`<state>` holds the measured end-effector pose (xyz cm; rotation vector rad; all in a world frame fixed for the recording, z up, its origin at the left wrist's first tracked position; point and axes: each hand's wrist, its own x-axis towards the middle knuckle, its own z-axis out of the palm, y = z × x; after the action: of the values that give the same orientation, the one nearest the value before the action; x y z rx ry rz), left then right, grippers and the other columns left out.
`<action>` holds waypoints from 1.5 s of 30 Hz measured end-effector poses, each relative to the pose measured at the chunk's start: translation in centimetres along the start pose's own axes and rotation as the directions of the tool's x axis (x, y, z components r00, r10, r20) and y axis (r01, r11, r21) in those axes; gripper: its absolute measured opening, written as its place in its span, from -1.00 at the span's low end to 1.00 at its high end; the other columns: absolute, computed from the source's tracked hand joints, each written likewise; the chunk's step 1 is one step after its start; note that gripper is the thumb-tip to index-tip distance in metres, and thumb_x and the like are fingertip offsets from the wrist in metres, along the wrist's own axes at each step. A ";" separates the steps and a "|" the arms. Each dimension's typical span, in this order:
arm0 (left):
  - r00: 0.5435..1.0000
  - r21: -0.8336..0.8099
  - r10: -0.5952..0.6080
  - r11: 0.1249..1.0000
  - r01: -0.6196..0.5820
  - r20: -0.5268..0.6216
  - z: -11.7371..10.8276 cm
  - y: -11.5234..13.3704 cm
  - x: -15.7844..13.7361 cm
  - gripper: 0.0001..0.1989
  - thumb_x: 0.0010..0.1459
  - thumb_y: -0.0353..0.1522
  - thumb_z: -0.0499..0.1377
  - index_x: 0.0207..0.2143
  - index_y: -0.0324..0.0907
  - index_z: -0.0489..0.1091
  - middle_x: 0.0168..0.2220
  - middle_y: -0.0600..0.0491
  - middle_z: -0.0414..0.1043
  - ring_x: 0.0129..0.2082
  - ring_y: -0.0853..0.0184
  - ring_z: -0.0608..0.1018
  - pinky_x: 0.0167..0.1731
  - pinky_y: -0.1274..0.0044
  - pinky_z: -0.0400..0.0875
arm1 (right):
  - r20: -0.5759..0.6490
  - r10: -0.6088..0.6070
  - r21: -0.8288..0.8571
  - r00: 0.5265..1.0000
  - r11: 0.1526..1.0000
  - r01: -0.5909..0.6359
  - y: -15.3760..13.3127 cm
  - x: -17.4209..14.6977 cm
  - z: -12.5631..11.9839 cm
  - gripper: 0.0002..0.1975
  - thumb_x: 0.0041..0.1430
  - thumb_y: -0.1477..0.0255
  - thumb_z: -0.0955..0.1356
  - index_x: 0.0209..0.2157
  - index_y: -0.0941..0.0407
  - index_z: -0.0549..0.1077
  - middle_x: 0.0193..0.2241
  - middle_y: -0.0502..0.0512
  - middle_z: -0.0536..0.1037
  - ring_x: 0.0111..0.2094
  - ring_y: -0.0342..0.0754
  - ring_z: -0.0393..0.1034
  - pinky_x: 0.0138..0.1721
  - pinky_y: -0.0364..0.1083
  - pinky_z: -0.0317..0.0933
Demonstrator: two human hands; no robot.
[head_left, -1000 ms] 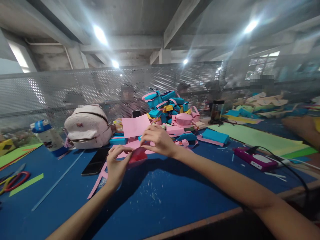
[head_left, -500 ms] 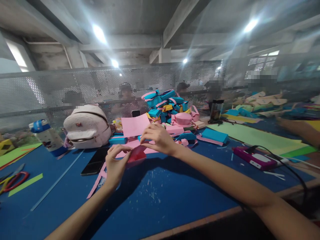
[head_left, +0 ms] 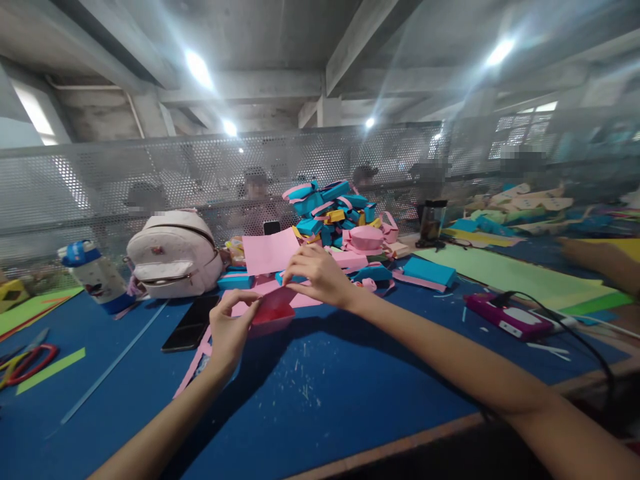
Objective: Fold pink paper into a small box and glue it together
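Observation:
A folded pink paper piece (head_left: pixel 273 312), reddish in the shade, is held up between both hands above the blue tabletop. My left hand (head_left: pixel 231 323) pinches its left edge between thumb and fingers. At its upper right corner, my right hand (head_left: pixel 317 275) grips it with thumb and fingertips. Behind the hands, a flat pink sheet (head_left: pixel 270 251) leans against a heap of blue, pink and yellow paper pieces (head_left: pixel 333 210). Pink strips (head_left: pixel 190 373) lie by my left wrist, partly hidden by it.
A black phone (head_left: pixel 187 325), a pale backpack (head_left: pixel 175 257) and a bottle (head_left: pixel 100 277) stand or lie on the left, with scissors (head_left: pixel 35 363) farther out. Rightward are a blue paper box (head_left: pixel 429 272), a purple power bank (head_left: pixel 507 317) with cables, and green sheets (head_left: pixel 515 280). Another person's arm (head_left: pixel 595 260) reaches in.
The pink paper has tilted, showing more of its face and rising slightly between the hands. Both hands have shifted only a little. The other person's arm at right moved slightly.

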<state>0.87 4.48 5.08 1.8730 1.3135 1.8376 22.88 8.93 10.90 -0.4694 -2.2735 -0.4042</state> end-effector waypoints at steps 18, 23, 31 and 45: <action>0.985 0.104 0.154 0.981 -0.162 0.079 -0.4 1.0 -0.5 -0.93 0.07 -0.32 0.31 -0.46 -0.07 0.50 -0.45 0.15 0.53 -0.38 0.31 0.50 -0.21 0.45 0.29 | -0.019 -0.037 0.015 0.999 0.999 0.037 -2.0 0.0 0.3 -0.94 0.21 0.40 0.40 -0.31 0.09 0.51 -0.27 0.05 0.57 -0.19 -0.01 0.31 -0.11 -0.03 0.05; 0.972 0.133 0.221 0.964 -0.230 0.081 -0.3 1.3 -0.6 -0.94 0.08 -0.34 0.30 -0.45 -0.07 0.49 -0.47 0.17 0.52 -0.39 0.32 0.47 -0.21 0.45 0.25 | -0.060 -0.049 0.054 0.997 0.997 0.052 -2.2 -0.1 0.6 -0.95 0.18 0.41 0.43 -0.31 0.09 0.52 -0.30 0.03 0.57 -0.20 -0.02 0.32 -0.12 -0.05 0.07; 0.965 0.147 0.247 0.955 -0.258 0.088 -0.2 1.5 -0.6 -0.93 0.08 -0.35 0.30 -0.45 -0.07 0.49 -0.48 0.17 0.51 -0.40 0.32 0.48 -0.21 0.45 0.23 | -0.066 -0.040 0.063 0.997 0.997 0.044 -2.4 -0.1 0.6 -0.95 0.19 0.41 0.42 -0.32 0.09 0.52 -0.29 0.03 0.58 -0.21 -0.03 0.33 -0.11 -0.04 0.07; 0.965 0.114 0.251 0.959 -0.259 0.080 -0.1 1.5 -0.6 -0.98 0.10 -0.36 0.28 -0.40 -0.07 0.50 -0.43 0.15 0.50 -0.38 0.33 0.47 -0.22 0.45 0.26 | -0.067 0.009 0.110 0.998 0.994 -0.002 -2.0 -0.1 0.9 -0.96 0.18 0.43 0.42 -0.33 0.09 0.51 -0.30 0.04 0.57 -0.21 -0.02 0.32 -0.11 -0.02 0.07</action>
<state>1.55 3.16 5.73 2.2410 1.2397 1.8296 21.54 7.53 9.93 -0.3997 -2.2150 -0.2858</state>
